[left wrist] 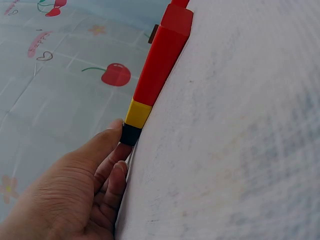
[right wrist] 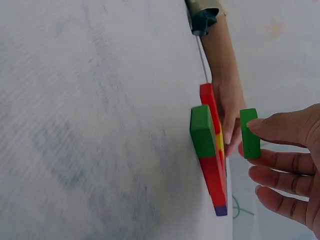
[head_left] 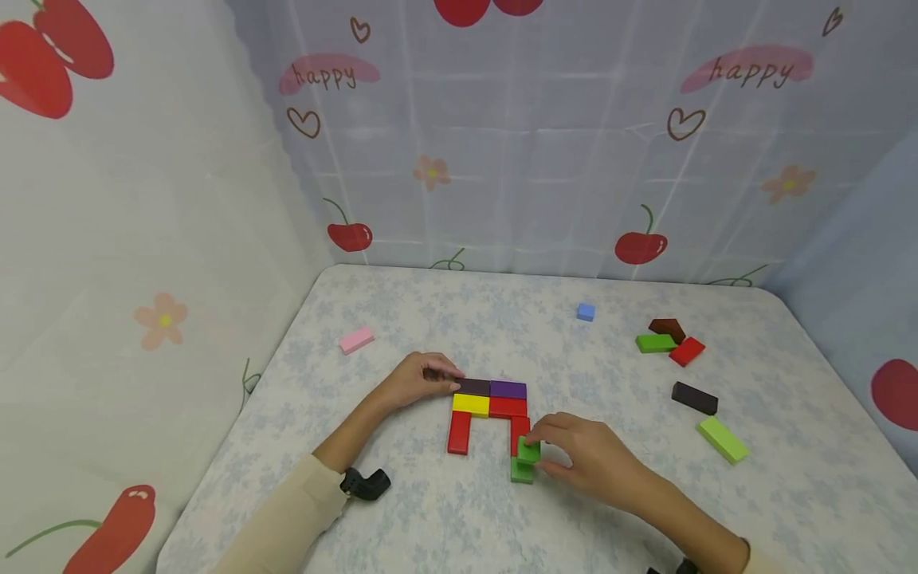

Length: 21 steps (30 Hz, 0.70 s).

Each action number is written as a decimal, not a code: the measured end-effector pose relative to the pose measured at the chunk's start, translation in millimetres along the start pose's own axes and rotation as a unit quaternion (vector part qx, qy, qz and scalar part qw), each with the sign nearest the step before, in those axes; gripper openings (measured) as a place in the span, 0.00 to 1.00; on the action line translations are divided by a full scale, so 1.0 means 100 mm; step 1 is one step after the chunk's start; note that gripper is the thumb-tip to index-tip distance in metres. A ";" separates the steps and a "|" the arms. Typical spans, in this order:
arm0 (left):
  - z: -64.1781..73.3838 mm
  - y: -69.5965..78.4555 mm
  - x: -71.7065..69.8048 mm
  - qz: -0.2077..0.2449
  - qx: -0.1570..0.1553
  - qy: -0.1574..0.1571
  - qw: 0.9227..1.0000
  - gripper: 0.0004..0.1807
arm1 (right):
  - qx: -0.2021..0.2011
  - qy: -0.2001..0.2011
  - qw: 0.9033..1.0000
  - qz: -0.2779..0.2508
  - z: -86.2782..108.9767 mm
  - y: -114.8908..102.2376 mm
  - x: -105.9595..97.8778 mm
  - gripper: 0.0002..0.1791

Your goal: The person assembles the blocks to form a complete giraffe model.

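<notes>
The left hand [head_left: 419,377] touches the dark block [head_left: 475,387] at the far left corner of a block shape [head_left: 508,407] on the table [head_left: 445,526]. The right hand [head_left: 591,456] holds a green block [head_left: 529,452] over a second green block [head_left: 522,475], near right. A pink block [head_left: 357,340] lies far left, a blue block [head_left: 586,312] far right.

Head view: bright, even, diffuse light; exact direction hard to tell. Shadows faint, soft-edged. Pale sheen streaks along folds of back curtain [head_left: 502,183]; left curtain [head_left: 179,223] lighter. Wide-angle stretch elongates cherry print [head_left: 111,530] in lower left corner. Both wrist views dimmer, greyer, softer. Near part of surface [left wrist: 245,155] blurred; dark block [left wrist: 131,134] nearly black, held green block [right wrist: 250,144] clearer-edged.
</notes>
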<state>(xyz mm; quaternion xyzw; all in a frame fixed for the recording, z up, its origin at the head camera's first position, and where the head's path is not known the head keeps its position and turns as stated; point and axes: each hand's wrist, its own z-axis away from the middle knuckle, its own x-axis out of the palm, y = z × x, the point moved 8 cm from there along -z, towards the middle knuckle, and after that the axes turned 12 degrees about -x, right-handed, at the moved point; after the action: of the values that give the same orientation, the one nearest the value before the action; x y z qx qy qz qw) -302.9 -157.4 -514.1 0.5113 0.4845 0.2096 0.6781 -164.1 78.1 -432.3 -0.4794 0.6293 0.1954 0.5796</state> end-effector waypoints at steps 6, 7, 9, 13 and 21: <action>0.00 -0.01 0.00 0.004 -0.005 0.005 1.000 0.10 | -0.059 0.006 0.998 -0.003 -0.22 -0.23 0.18 0.14; 0.00 -0.01 -0.01 0.006 -0.006 0.005 1.000 0.10 | -0.065 0.005 0.998 -0.005 -0.25 -0.26 0.21 0.14; 0.00 0.00 -0.01 0.009 -0.007 0.005 1.000 0.10 | -0.074 0.001 0.997 -0.009 -0.31 -0.31 0.27 0.14; -0.01 0.01 0.00 0.012 -0.005 0.004 1.000 0.11 | -0.078 -0.009 0.997 -0.014 -0.38 -0.40 0.36 0.13; 0.04 0.11 0.00 0.011 -0.007 0.006 1.000 0.11 | -0.069 -0.015 0.997 -0.004 -0.51 -0.52 0.43 0.13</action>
<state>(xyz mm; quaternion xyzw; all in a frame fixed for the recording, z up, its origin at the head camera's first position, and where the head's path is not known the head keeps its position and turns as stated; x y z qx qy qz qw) -297.3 -154.5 -504.1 0.5107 0.4816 0.2234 0.6763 -142.8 -3.4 -442.4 -0.5181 0.6037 0.2433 0.5549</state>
